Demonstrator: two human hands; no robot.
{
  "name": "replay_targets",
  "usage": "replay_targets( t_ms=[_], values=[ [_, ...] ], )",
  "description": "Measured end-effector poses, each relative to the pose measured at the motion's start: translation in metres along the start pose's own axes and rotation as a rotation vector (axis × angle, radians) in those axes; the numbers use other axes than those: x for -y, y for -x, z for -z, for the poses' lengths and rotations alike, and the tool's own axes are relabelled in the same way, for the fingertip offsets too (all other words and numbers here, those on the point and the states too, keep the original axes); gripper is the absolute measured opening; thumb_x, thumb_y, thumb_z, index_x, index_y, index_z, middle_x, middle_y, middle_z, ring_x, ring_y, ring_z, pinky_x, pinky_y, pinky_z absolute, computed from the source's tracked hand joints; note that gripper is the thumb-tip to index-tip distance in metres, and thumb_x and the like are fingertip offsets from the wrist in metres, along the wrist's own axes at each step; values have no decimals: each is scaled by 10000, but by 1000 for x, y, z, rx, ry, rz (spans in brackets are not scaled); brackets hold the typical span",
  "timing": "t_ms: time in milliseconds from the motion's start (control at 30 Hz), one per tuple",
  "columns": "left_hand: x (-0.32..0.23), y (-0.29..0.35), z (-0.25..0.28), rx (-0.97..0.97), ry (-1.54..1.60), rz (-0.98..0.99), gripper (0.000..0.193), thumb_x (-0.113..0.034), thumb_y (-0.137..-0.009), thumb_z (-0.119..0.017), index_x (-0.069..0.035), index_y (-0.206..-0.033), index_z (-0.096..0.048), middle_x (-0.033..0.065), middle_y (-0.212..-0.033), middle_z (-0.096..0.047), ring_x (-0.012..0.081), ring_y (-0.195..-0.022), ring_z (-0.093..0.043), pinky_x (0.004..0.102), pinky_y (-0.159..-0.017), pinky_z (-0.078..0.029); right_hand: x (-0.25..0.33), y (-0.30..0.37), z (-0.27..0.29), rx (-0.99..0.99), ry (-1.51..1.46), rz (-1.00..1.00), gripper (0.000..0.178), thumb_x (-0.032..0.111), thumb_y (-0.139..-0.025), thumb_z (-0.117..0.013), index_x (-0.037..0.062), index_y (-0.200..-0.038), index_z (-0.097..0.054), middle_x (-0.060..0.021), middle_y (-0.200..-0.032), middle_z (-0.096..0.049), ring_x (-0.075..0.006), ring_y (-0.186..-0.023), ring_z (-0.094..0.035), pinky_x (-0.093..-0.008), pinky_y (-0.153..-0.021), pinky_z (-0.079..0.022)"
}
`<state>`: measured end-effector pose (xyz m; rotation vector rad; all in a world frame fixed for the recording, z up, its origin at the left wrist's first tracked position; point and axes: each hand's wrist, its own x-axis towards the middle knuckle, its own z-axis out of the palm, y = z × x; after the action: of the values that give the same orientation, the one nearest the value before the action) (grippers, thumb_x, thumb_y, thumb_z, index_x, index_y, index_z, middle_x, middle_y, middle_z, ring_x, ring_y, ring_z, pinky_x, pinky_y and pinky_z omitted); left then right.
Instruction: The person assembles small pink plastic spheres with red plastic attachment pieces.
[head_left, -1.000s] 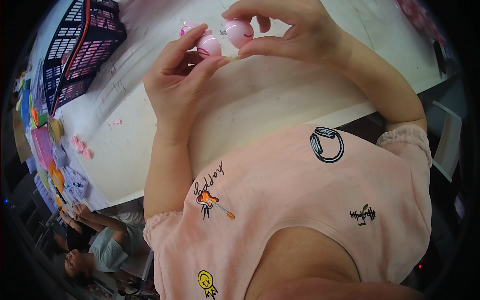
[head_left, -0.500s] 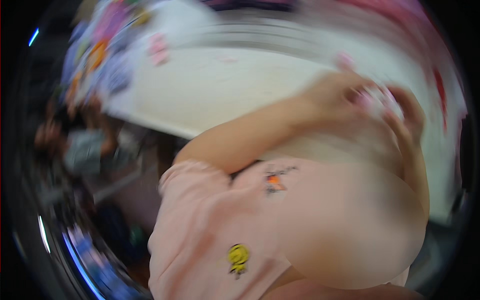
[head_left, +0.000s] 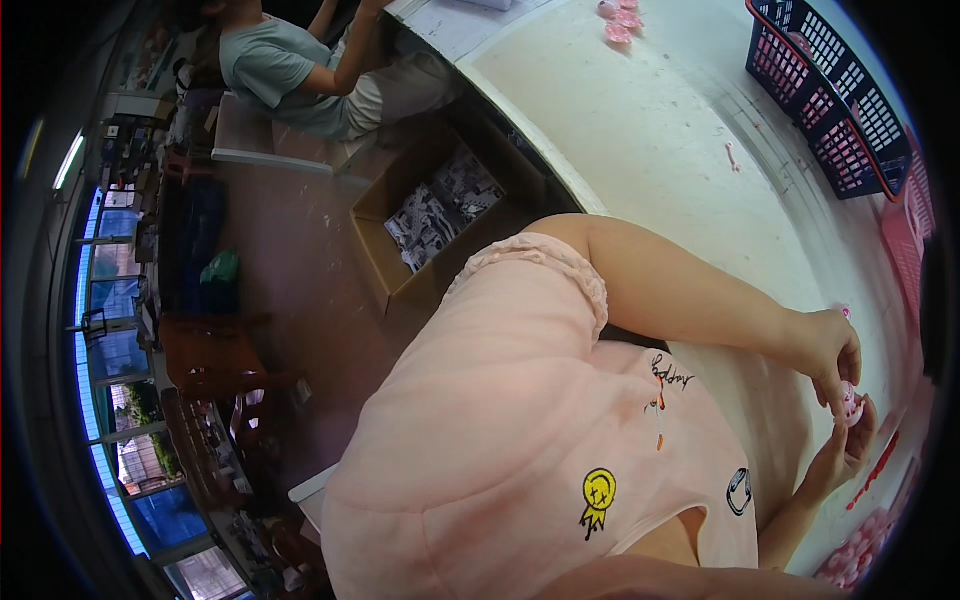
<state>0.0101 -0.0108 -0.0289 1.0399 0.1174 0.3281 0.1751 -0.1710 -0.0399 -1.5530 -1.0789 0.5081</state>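
Note:
My left hand [head_left: 832, 352] reaches over the white table at the right of the view, its fingers bent down onto a small rounded pink-and-white piece [head_left: 851, 402]. From the other side my right hand [head_left: 848, 452] grips the same piece, so it sits between the fingertips of both hands. Fingers cover much of it, and its exact kind does not show. Just beyond the left hand, a bit of another pink item [head_left: 846, 312] peeks out.
Blue-black plastic baskets [head_left: 830, 100] stand at the far edge, beside a pink basket [head_left: 908, 235]. Pink pieces [head_left: 618, 22] lie on the white tabletop [head_left: 690, 170]; more [head_left: 860, 550] are heaped lower right. A cardboard box [head_left: 375, 235] and a seated co-worker [head_left: 290, 75] are left.
The view has swung and tilted, bringing in the floor, box and baskets. Both hands now appear lower and farther right, still together on the pink-and-white piece.

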Motion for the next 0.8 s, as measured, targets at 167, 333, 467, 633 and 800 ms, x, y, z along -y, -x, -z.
replay_targets(
  t_ms=[167, 333, 467, 633, 800],
  values=[
    [7, 0, -3, -163, 190, 79, 337, -48, -618, -763, 103, -850, -571, 168, -796, -612, 214, -726, -639, 262, -659, -552, -1, 2, -3, -57, 3, 5, 416, -13, -775, -591, -46, -1167, -453, -131, -1105, -527, -208, -1002, -527, -311, -888, -413],
    [0, -2, -10, -90, 316, 322, 235, -46, -676, -703, 73, -852, -601, 121, -795, -619, 169, -778, -625, 245, -722, -527, -7, 17, 12, 60, 335, 409, 462, -114, -696, -632, -35, -1128, -488, -152, -1079, -547, -226, -960, -553, -346, -839, -461],
    [-6, 11, 5, -13, 158, 304, 149, -101, -749, -631, -4, -863, -637, 46, -797, -629, 98, -759, -579, 206, -736, -448, 21, -2, -28, 79, 571, 571, 356, -25, -662, -719, -6, -990, -581, -127, -901, -624, -241, -838, -613, -312, -755, -491],
    [1, -7, -5, 41, 84, 394, 345, -167, -822, -589, 15, -1106, -521, 70, -1004, -562, 146, -946, -553, 290, -861, -456, 37, -8, -21, 116, 477, 705, 429, 23, -623, -730, 68, -1027, -592, -93, -879, -635, -231, -758, -626, -283, -646, -512],
    [5, -10, -13, 43, 33, 381, 355, -115, -821, -589, 9, -1140, -499, 101, -1070, -554, 180, -1006, -553, 295, -840, -485, 33, 2, -9, 131, 296, 623, 463, 41, -591, -761, -5, -1012, -574, -121, -908, -634, -236, -804, -628, -297, -685, -516]
  ],
)
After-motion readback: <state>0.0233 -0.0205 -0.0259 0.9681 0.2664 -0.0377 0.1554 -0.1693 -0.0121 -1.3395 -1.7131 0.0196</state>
